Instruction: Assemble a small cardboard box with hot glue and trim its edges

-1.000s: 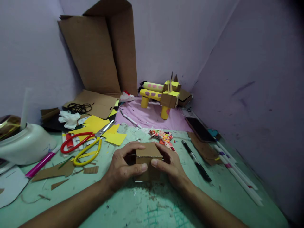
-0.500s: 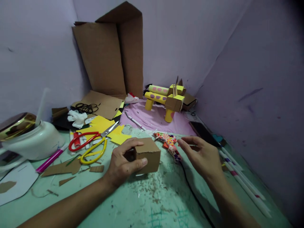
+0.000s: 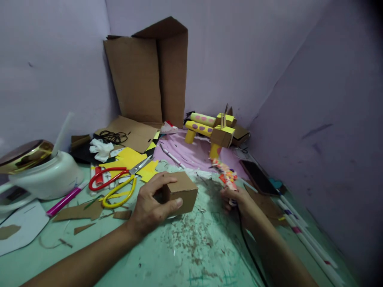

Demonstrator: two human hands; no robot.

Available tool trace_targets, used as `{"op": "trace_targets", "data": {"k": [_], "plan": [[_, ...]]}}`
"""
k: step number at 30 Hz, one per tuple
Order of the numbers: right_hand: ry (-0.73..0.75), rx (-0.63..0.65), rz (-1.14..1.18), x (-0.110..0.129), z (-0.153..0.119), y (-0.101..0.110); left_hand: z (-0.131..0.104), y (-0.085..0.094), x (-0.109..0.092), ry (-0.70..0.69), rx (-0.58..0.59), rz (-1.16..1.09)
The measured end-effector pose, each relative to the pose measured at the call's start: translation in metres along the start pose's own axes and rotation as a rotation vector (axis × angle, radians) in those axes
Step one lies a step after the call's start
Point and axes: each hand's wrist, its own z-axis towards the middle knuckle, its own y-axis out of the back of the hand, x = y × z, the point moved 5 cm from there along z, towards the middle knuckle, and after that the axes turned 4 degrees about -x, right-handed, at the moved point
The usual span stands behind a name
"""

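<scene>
A small brown cardboard box is gripped from its left side by my left hand, thumb in front and fingers over the top. On the right, my right hand is closed around the handle of a colourfully patterned glue gun. Its nozzle points to the upper left, a little blurred, and its black cord trails down toward me. Scissors with one red and one yellow handle lie open to the left of the box, on yellow paper scraps.
Two yellow cardboard-and-tube animal figures stand on a pink cloth at the back. A large folded cardboard piece leans on the wall. At left are a white pot and a purple marker; at right, a phone and paper sticks.
My right hand, empty before, has taken hold of the glue gun and lifted it off the table. The box stays in my left hand. The view has shifted slightly.
</scene>
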Motion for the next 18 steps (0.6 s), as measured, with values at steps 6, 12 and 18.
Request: {"op": "trace_targets", "data": {"k": [6, 12, 18], "plan": [[0.162, -0.058, 0.353, 0.015, -0.026, 0.008, 0.004, 0.004, 0.000, -0.023, -0.039, 0.050], [0.262, -0.150, 0.257, 0.003, -0.052, 0.008, 0.005, 0.009, 0.002, -0.078, -0.081, 0.131], [0.314, -0.232, 0.079, -0.013, -0.060, 0.001, 0.004, 0.007, 0.002, -0.116, -0.084, 0.219]]}}
